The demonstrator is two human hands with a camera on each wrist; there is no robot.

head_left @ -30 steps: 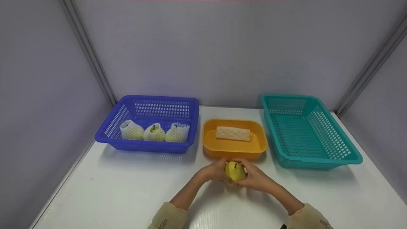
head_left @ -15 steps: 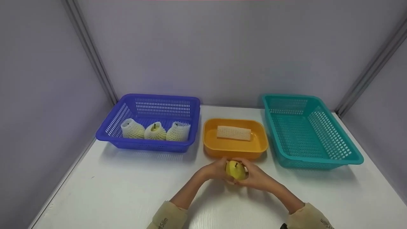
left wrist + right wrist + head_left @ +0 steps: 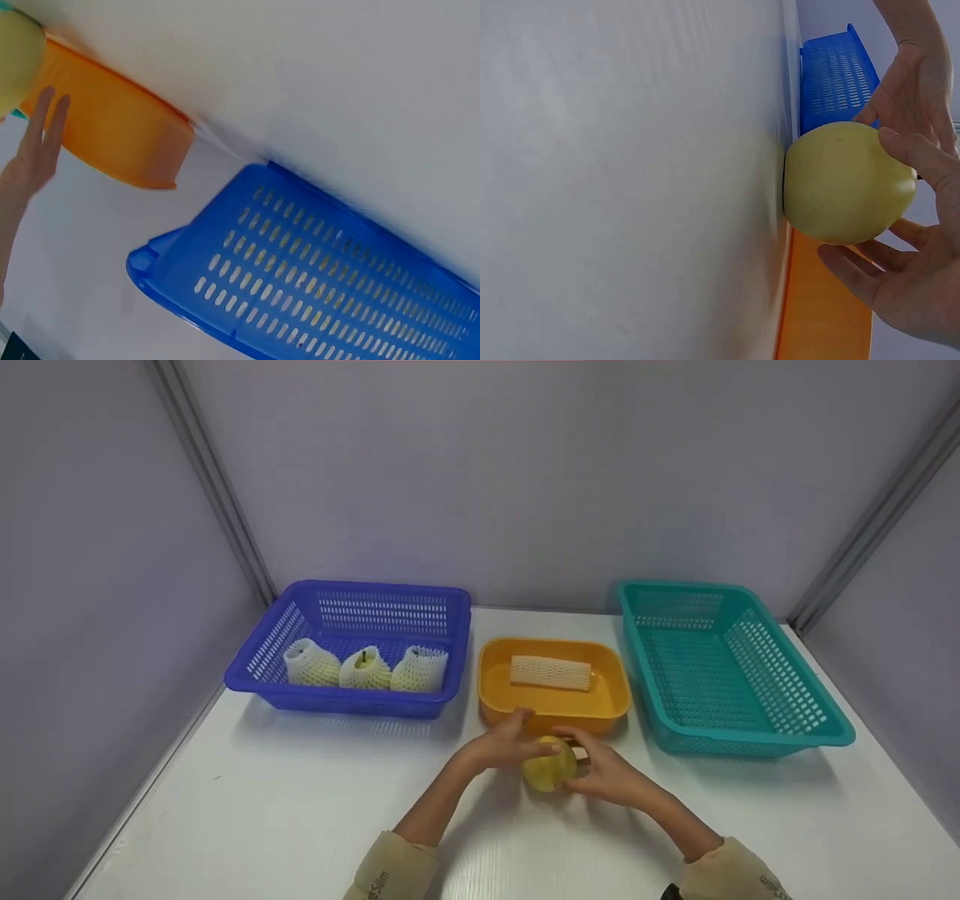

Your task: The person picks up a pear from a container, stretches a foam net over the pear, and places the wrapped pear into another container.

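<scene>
A bare yellow-green pear [image 3: 550, 766] sits on the white table in front of the orange basin, between my two hands. My right hand [image 3: 611, 774] holds it from the right; in the right wrist view, the thumb [image 3: 915, 150] lies on one side of the pear [image 3: 846, 184] and the fingers [image 3: 855, 270] on the other. Spread fingers show on my left hand [image 3: 496, 748], one reaching over the pear's top and hiding its stem in the head view. The left wrist view catches part of the pear [image 3: 16, 60] at its edge.
Behind the pear, the orange basin [image 3: 551, 705] contains a flattened foam net sleeve [image 3: 551, 673]. At left, a blue basket [image 3: 352, 705] holds three pears [image 3: 365, 671] in white foam nets. A teal basket [image 3: 750, 735] stands at right. Grey panels surround the table [image 3: 262, 810].
My left hand has loosened from the pear, spreading its fingers and shifting slightly left. The pear has moved slightly left and its stem no longer shows. My right hand stays around it.
</scene>
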